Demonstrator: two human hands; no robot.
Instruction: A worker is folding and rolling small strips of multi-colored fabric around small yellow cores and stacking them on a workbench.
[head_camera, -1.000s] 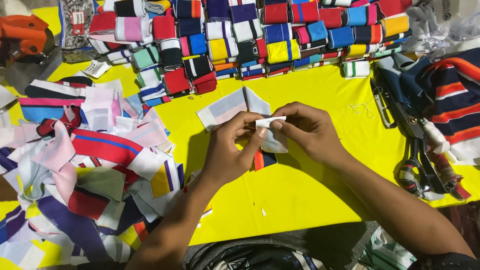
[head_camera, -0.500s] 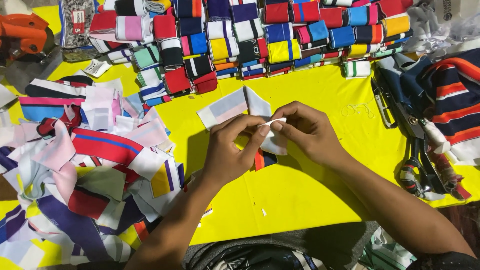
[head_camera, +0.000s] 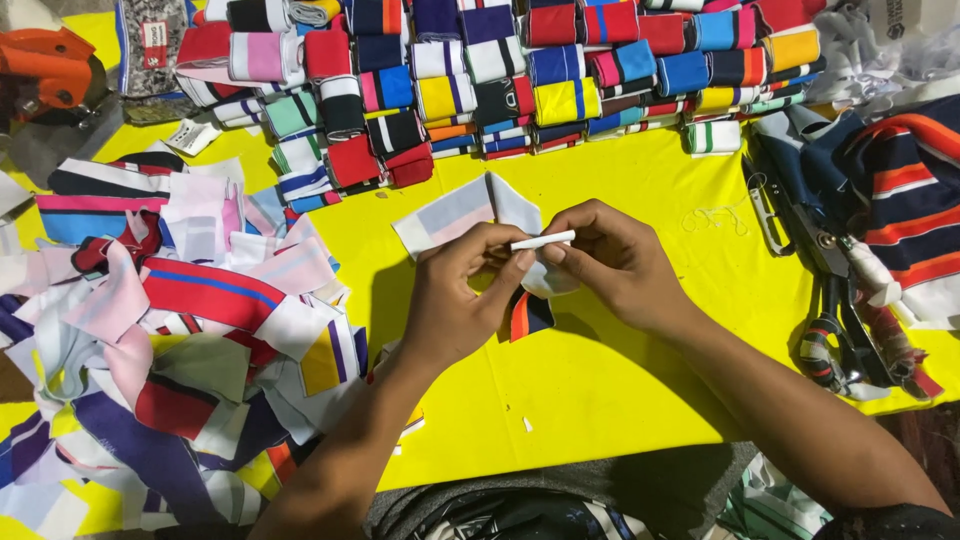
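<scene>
The yellow surface (head_camera: 620, 400) is covered at its 12 o'clock edge by rows of folded striped knit bands (head_camera: 520, 80), and at 9 o'clock by a loose heap of unfolded striped bands (head_camera: 190, 330). At 3 o'clock a dark striped garment (head_camera: 890, 190) is laid, with scissors (head_camera: 835, 330) just beside it.

Near the centre, a white and grey knit band (head_camera: 455, 212) is held above the surface, its free end spread toward 10 o'clock. A darker piece with an orange stripe (head_camera: 527, 315) is seen beneath the hands, at 6 o'clock from them.

The left hand (head_camera: 455, 300) is closed on the band from the 8 o'clock side, the thumb and forefinger pinched on the fabric. The right hand (head_camera: 610, 260) is closed from 3 o'clock, its fingers (head_camera: 560, 252) pinched on a narrow folded white edge (head_camera: 543, 240).

That folded edge is shaped like a thin strip; its long axis is laid nearly level, from 9 to 3 o'clock, tipped slightly up at the right end.

For a neat fold, the edge is best kept taut between both pinches, the two layers aligned, and the crease pressed evenly along its whole length.
</scene>
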